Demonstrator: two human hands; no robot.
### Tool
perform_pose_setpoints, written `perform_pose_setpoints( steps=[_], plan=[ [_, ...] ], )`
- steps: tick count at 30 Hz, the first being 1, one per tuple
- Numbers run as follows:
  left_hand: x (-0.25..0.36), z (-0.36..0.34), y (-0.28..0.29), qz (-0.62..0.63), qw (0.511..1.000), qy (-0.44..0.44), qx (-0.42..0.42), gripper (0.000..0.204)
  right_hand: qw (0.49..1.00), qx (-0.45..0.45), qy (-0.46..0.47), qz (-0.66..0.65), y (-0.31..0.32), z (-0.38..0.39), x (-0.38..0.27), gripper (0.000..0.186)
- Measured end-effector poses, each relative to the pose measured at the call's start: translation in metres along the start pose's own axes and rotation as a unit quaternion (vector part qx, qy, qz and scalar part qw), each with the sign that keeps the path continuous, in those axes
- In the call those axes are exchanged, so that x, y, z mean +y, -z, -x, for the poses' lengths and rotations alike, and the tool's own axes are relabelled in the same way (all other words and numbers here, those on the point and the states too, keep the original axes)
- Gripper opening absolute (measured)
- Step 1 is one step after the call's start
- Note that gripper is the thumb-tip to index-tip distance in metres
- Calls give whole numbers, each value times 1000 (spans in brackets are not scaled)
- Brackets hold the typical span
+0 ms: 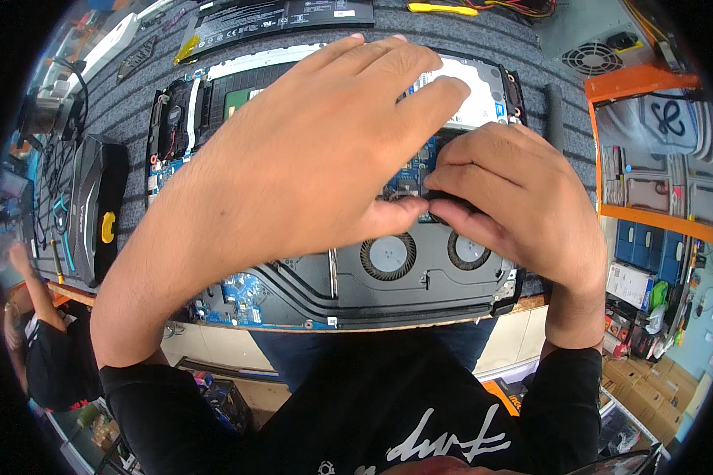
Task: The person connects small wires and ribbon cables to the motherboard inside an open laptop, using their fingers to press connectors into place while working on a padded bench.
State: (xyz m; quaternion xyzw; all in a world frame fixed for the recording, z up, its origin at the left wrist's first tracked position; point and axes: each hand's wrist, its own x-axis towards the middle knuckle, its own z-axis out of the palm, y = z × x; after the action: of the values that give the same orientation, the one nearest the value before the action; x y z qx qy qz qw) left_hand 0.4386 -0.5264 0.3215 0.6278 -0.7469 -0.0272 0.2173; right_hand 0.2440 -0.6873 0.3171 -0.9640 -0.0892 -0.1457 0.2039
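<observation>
The left hand (333, 150), spread, and right hand (515, 190), curled with its grip unclear, were about equally near the blue circuit board (410, 174) beneath, in an opened laptop (352, 277) lying lengthwise left to right.

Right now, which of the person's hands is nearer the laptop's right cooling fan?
Right: the right hand partly hides the fan; the left hand lies farther off, toward the left.
</observation>
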Motion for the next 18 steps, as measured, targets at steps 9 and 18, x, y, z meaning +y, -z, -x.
perform_pose_setpoints(
  steps=[9, 18],
  plan=[
    [-4, -11, -5, 3, 999, 11, -37, 91, 1000, 13, 15, 16, -1, 7, 4, 31],
    [-2, -33, 13, -51, 994, -12, -98, 86, 999, 20, 16, 40, 0, 9, 6, 33]
  ],
)
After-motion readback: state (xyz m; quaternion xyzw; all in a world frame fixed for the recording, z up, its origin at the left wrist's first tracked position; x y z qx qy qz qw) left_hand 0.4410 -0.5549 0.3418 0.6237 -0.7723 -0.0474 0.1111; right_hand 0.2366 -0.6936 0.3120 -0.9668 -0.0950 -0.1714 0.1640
